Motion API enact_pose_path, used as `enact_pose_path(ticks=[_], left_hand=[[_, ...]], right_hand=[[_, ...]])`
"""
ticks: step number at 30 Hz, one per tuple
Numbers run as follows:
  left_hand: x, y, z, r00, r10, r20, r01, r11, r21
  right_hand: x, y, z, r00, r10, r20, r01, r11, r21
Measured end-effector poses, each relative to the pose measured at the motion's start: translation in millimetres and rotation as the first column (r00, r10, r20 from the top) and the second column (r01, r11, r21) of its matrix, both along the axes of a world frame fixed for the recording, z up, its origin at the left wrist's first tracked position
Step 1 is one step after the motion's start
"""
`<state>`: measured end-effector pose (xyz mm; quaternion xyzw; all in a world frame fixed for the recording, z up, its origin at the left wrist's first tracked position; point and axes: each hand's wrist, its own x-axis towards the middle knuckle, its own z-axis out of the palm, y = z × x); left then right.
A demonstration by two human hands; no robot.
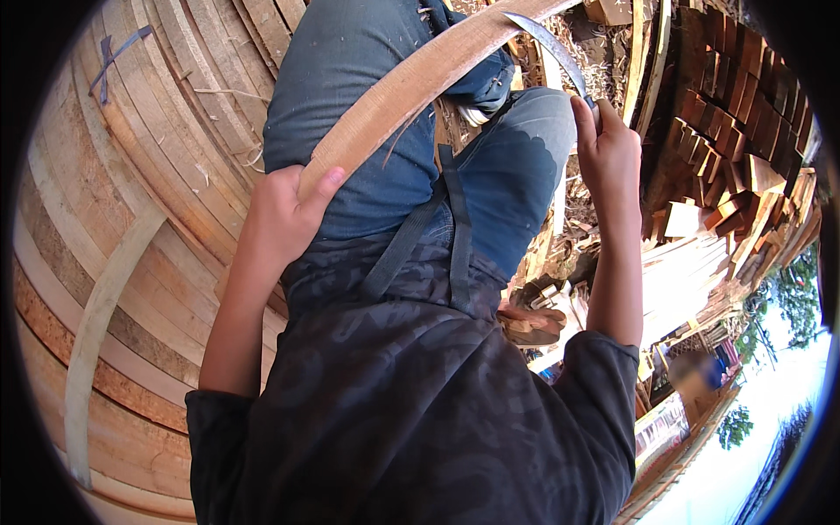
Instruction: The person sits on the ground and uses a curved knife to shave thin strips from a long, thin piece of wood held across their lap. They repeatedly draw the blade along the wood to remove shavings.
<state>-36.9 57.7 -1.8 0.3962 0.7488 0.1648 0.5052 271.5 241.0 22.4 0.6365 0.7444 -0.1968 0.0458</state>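
Note:
My left hand is closed around the near end of a long wooden slat, thumb on its upper face. The slat slants up over my left thigh to the upper right and leaves the picture at the top. A splinter hangs from its lower edge. My right hand is closed on the handle of a knife with a slim, curved blade. The blade's tip end meets the slat's right edge, near the top. Most of the handle is hidden by my fingers.
Long planks lie side by side on my left, with a loose strip across them. Wood shavings litter the ground to my right. Beyond stand stacked wood pieces. Another person is at the far lower right.

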Motion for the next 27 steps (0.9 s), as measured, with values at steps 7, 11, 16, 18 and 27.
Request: enact_pose_path(ticks=[7,11,16,18,27], left_hand=[[-1,-2,-2,1.000,0.003,0.015,-0.004,1.000,0.010],[-4,2,0,1.000,-0.014,0.020,0.014,1.000,-0.018],[-4,2,1,0.998,0.020,0.063,-0.017,0.999,-0.043],[-3,3,0,0.996,0.045,0.082,-0.041,0.998,-0.049],[-3,4,4,0.998,-0.010,0.067,0.016,0.996,-0.082]], right_hand=[[-11,-12,-6,0.994,0.110,0.003,-0.110,0.994,-0.007],[25,23,-23,0.993,-0.025,0.116,0.014,0.996,0.093],[-5,-6,4,0.993,0.094,-0.071,-0.091,0.995,0.042],[-20,-27,3,0.984,0.175,-0.023,-0.175,0.984,-0.020],[-4,3,-13,0.986,0.153,0.071,-0.154,0.988,0.021]])
